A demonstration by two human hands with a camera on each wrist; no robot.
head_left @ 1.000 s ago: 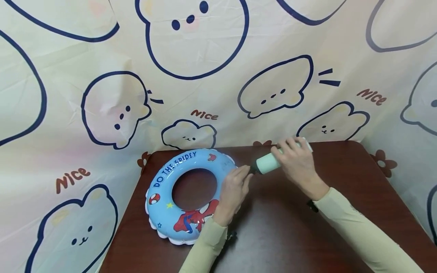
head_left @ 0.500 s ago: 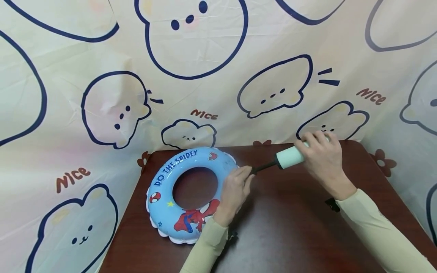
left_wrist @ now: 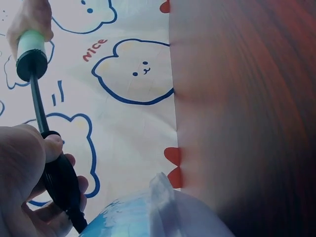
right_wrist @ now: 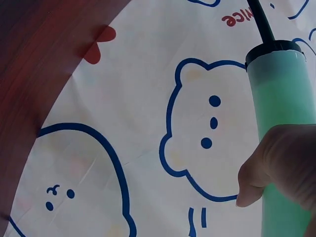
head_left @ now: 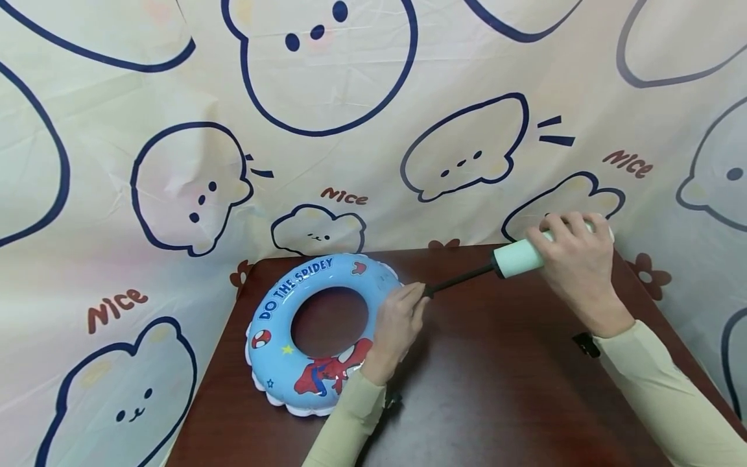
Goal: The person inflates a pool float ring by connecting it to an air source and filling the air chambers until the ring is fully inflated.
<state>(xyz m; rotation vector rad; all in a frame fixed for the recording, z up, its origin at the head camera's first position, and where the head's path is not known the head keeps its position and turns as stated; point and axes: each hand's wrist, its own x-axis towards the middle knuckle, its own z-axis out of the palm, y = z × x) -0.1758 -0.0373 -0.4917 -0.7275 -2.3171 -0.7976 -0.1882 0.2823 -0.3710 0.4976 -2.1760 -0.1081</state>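
Note:
A hand pump with a mint-green barrel (head_left: 518, 258) and a black rod (head_left: 463, 277) is held between both hands, its rod drawn well out. My right hand (head_left: 578, 269) wraps round the green barrel, as the right wrist view also shows. My left hand (head_left: 399, 331) grips the pump's black handle (left_wrist: 61, 182), thumb and fingers curled about it. That handle's narrow end meets the blue swim ring (head_left: 268, 370) in the left wrist view; the joint itself is hidden. The ring, printed with a red figure and lettering, looks full and round on the table beside my left hand.
The dark brown wooden table (head_left: 496, 389) spreads under both arms. A cream cloth (head_left: 373, 162) with blue-outlined cartoon bears hangs behind its back edge and along both sides.
My right hand has moved right and slightly up with the green barrel, drawing out more black rod. My left hand stays by the ring, and the view has shifted slightly.

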